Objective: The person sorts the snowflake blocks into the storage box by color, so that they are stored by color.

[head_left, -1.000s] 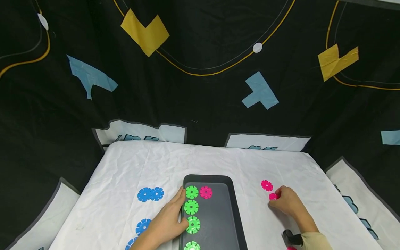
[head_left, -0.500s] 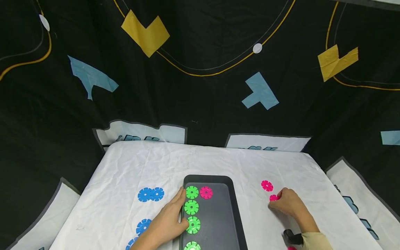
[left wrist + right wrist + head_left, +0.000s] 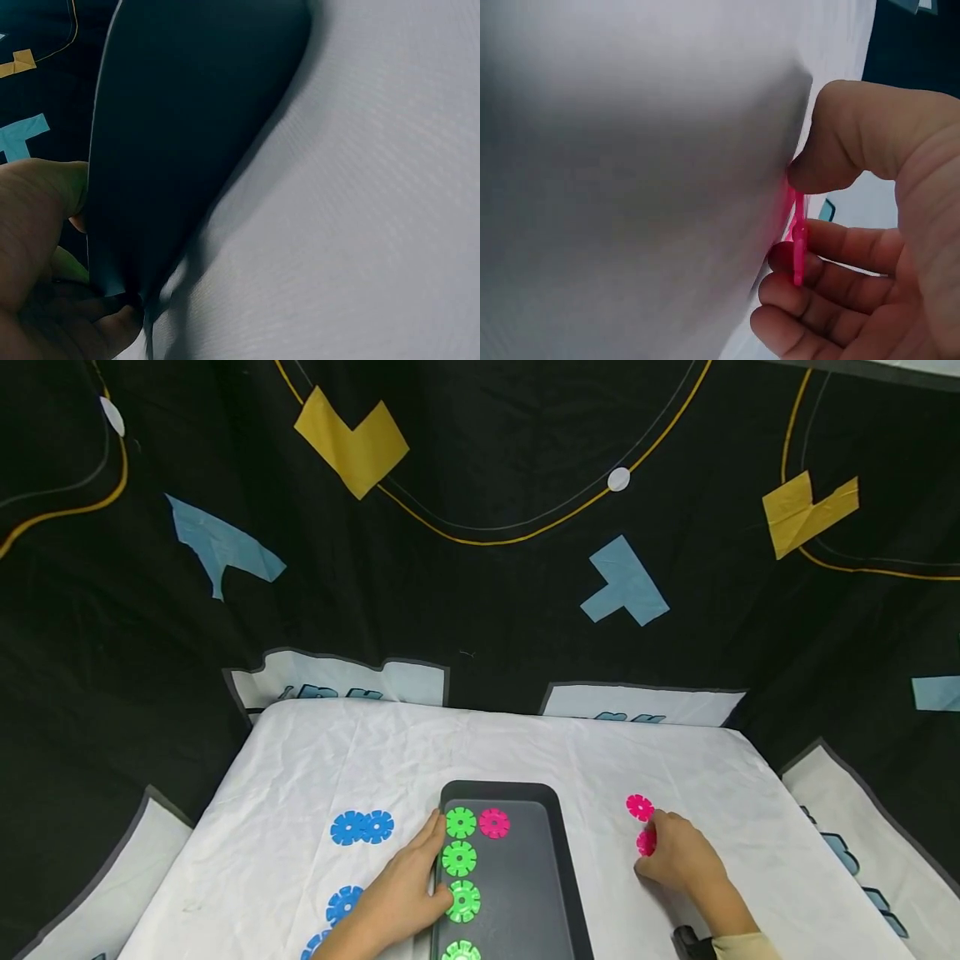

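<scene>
My left hand (image 3: 401,885) grips the left edge of a dark grey tray (image 3: 557,860). Its thumb lies over the rim beside a green notched disc (image 3: 465,902), and the left wrist view has fingers (image 3: 116,330) curled at the tray's side (image 3: 180,135). Over to the right, my right hand (image 3: 684,853) pinches a pink notched disc (image 3: 646,842). Seen from the right wrist, that disc (image 3: 799,251) is edge-on between thumb and fingers, close to the white cloth. Another pink disc (image 3: 640,807) lies flat just beyond the fingertips.
Several green discs (image 3: 459,858) form a column along the tray's left side, with a pink disc (image 3: 494,822) beside the top one. Overlapping blue discs (image 3: 362,827) and further blue ones (image 3: 345,903) lie left of the tray. A black curtain (image 3: 487,618) hangs behind the table.
My right hand has shifted slightly left, carrying the pinched pink disc a little left and nearer to me. The left hand and tray have stayed in place.
</scene>
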Motion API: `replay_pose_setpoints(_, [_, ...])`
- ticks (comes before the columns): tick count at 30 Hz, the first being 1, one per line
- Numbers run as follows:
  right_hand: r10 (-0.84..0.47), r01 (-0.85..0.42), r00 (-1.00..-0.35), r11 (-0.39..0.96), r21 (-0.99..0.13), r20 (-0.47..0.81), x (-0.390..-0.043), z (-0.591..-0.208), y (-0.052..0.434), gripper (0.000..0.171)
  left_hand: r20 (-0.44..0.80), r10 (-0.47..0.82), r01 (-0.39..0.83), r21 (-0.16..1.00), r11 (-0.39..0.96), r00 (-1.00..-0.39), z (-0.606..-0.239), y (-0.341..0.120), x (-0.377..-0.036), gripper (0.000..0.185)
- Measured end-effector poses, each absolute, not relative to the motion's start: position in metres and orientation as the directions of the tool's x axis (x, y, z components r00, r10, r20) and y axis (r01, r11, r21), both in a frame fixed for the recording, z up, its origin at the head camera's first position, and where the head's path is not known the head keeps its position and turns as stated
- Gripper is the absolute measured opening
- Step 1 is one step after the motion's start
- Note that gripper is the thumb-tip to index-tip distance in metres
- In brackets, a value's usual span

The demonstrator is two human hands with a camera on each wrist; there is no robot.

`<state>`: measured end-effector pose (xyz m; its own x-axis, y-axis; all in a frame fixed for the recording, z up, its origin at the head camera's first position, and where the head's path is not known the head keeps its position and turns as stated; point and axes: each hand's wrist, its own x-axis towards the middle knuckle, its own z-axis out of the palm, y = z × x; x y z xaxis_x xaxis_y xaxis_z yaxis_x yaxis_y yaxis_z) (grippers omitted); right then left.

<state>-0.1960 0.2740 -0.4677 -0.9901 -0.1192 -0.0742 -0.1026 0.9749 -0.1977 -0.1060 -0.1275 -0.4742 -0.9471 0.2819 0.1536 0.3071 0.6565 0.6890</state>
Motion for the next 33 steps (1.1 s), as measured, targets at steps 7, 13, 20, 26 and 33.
replay_pose_setpoints(7, [-0.156,-0.152,-0.988,0.966,-0.208,-0.001,-0.189,-0.462,0.262,0.038,0.154,0.282,0.308,0.688,0.657,-0.947,-0.475,-0.128,-0.105,0.084])
replay_pose_setpoints(13, [-0.222,-0.243,-0.968,0.941,-0.235,0.114,-0.186,-0.449,0.247,0.043,0.133,0.276,0.289,0.687,0.666,-0.952,-0.475,-0.128,-0.106,0.086])
replay_pose_setpoints(20, [-0.282,-0.318,-0.944,0.918,-0.238,0.172,-0.183,-0.436,0.233,0.046,0.136,0.273,0.289,0.689,0.665,-0.952,-0.476,-0.128,-0.106,0.086])
replay_pose_setpoints(26, [-0.308,-0.352,-0.929,0.907,-0.231,0.204,-0.179,-0.426,0.22,0.045,0.153,0.278,0.304,0.687,0.66,-0.948,-0.475,-0.129,-0.106,0.085])
replay_pose_setpoints(33, [-0.378,-0.433,-0.887,0.881,-0.19,0.266,-0.176,-0.413,0.2,0.043,0.134,0.283,0.294,0.693,0.658,-0.95,-0.476,-0.128,-0.108,0.086])
